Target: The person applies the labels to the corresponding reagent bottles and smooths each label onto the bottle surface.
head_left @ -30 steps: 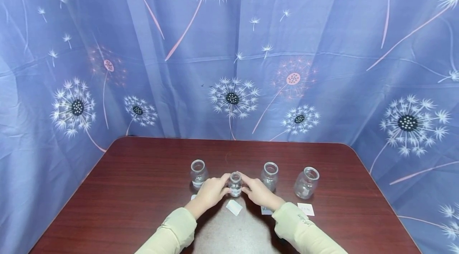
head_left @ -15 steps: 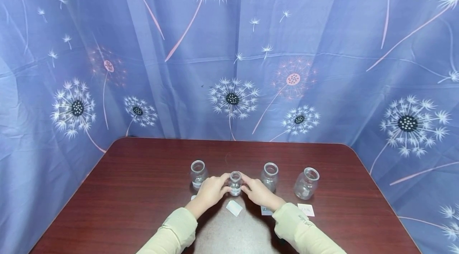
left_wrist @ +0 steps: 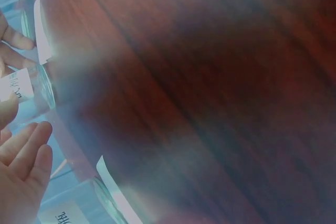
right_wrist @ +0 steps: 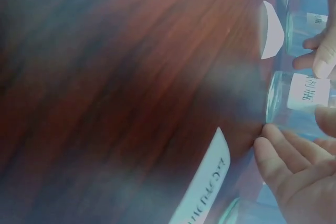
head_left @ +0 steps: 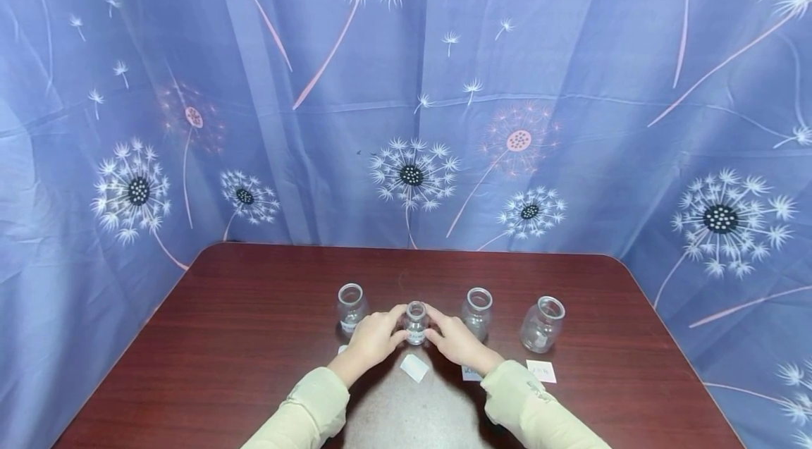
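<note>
In the head view, a small clear glass jar with a white label stands upright between the two hands. My left hand grips it from the left, and my right hand from the right, thumbs toward the near side. The left wrist view has the jar's handwritten label beside the thumb, with the lower fingers of the left hand extended below. In the right wrist view the same jar has its base at table level, the right hand alongside. A white paper card lies in front of it.
A wider glass jar stands to the left. To the right are another jar and a far-right jar. Paper cards lie before them on the dark red table. A blue patterned curtain surrounds the back and sides.
The small jar and both hands' fingers have shifted very slightly toward the back of the table. The other jars and the cards have stayed in place.
</note>
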### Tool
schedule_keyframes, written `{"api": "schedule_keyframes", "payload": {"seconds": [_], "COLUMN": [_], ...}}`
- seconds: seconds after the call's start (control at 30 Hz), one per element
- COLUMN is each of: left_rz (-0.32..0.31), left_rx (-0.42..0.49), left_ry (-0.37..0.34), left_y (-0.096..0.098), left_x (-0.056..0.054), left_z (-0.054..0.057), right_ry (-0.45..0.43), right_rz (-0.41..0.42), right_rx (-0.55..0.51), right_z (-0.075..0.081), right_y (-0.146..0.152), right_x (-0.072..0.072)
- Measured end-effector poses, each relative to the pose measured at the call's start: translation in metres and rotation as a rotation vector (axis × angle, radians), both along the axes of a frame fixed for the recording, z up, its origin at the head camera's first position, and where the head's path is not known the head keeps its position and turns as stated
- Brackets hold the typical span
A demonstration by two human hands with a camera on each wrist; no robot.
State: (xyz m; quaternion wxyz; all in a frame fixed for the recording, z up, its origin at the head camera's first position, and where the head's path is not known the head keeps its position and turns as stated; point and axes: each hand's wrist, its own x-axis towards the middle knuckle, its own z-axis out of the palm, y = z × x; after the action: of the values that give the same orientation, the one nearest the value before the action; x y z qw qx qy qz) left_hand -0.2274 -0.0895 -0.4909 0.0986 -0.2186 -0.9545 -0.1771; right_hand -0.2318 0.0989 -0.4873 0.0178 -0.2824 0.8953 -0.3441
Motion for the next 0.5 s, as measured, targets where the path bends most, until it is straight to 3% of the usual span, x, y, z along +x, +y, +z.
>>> {"api": "schedule_keyframes", "payload": {"seconds": [0.2,0.37,0.5], "left_rz": [-0.025,-0.033,-0.031], "left_rx": [0.074,0.1,0.132], "left_ry": [0.018,0.051,0.183], "left_y": [0.0,0.01,0.023], "left_x": [0.002,0.006,0.009], "left_z": [0.006,0.019,0.025], "right_ry": [-0.055,-0.084,-0.071], "right_rz": [0.06,0.084,0.089], "right_rx": [-0.069,-0.107,-0.094], "right_z": [0.009,0.02,0.03], "right_y": [0.005,0.015,0.027], "right_x": [0.007,0.013,0.014]}}
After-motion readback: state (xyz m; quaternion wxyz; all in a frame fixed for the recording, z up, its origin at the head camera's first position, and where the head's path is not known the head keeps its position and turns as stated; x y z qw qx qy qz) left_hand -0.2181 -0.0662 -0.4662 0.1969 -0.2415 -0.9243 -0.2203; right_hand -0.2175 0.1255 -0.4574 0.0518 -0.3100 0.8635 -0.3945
